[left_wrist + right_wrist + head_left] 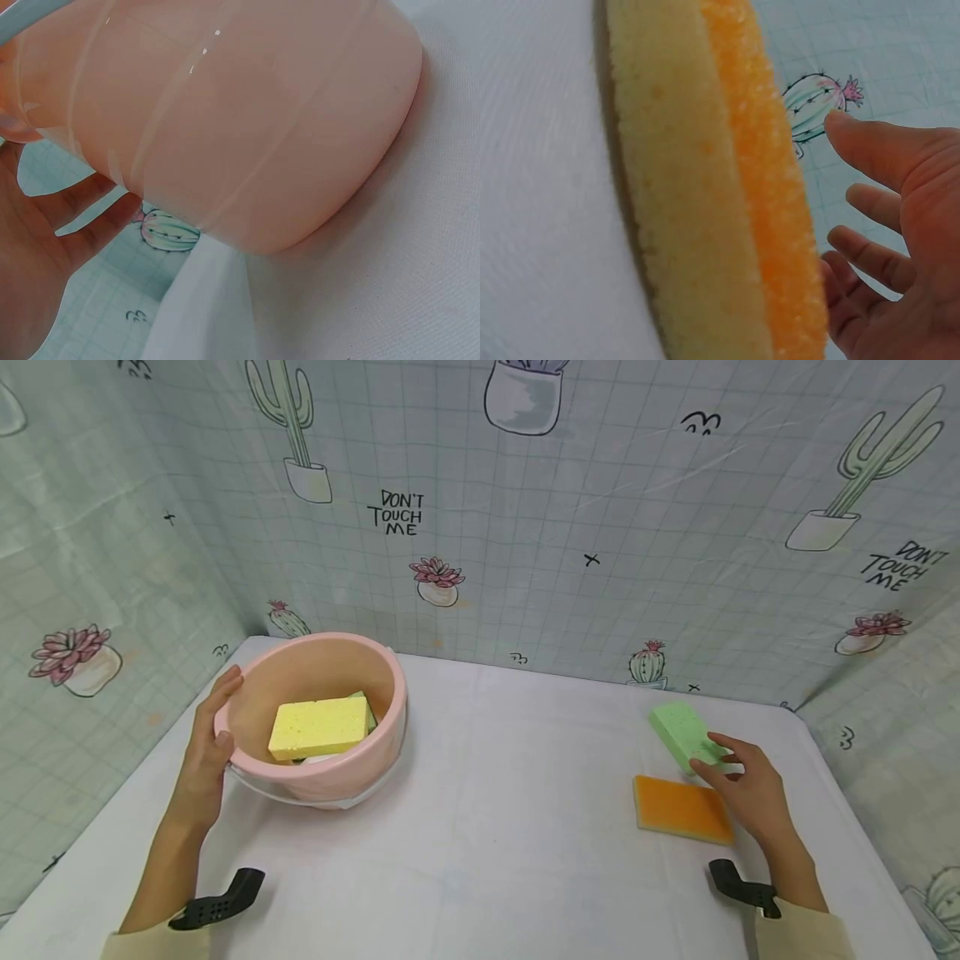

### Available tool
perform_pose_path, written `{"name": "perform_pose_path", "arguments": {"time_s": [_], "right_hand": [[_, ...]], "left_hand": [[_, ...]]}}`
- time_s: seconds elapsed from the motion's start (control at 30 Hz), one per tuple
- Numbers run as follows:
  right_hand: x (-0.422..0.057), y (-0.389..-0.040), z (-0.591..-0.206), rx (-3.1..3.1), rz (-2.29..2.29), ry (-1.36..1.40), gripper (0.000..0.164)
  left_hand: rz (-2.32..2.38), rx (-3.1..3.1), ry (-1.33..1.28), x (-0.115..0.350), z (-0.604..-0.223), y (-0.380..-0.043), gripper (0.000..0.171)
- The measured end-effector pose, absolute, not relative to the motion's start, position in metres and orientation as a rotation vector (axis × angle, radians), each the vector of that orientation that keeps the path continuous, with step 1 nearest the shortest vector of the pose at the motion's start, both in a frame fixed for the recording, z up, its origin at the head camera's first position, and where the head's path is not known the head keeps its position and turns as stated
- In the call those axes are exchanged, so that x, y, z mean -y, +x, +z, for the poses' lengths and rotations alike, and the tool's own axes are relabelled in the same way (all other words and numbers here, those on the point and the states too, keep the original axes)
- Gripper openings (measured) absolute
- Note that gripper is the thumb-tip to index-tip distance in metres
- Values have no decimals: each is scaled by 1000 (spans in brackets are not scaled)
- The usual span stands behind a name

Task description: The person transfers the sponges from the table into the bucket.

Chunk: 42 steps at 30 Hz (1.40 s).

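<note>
At the left, my left hand (203, 745) rests against the rim of a pink bucket (367, 770), with the thumb on the rim. In the left wrist view, straight, spread fingers (103, 225) lie along the bucket's outer wall. Inside the bucket is a yellow sponge (318, 727), partly covering other pieces. Over on the right, my right hand (753, 789) is at the near end of a light green sponge (681, 732), thumb and fingers apart around its corner. An orange sponge (682, 810) with a pale underside lies just beside that hand.
A white cloth-covered table (510, 827) carries everything. Behind and at both sides hangs a patterned cloth (510, 527) with cactus drawings. The bucket's white handle (300, 799) hangs down along its near side.
</note>
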State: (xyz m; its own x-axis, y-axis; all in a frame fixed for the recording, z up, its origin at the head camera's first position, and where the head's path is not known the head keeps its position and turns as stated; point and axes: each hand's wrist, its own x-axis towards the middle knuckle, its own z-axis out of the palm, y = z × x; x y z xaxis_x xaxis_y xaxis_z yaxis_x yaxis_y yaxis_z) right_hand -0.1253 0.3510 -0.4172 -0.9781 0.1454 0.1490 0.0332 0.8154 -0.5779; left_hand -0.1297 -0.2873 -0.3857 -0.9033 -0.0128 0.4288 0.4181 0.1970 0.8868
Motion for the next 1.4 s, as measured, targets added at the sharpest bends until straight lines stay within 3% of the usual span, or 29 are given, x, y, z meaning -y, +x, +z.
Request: {"name": "perform_pose_path", "arguments": {"time_s": [0.67, 1.4], "right_hand": [[-351, -130, -438, 2822, 932, -290, 81], [-343, -130, -422, 2753, 903, -306, 69]], "left_hand": [[-1788, 2126, -378, 288, -387, -130, 60], [-1711, 2177, -369, 286, -382, -128, 59]]}}
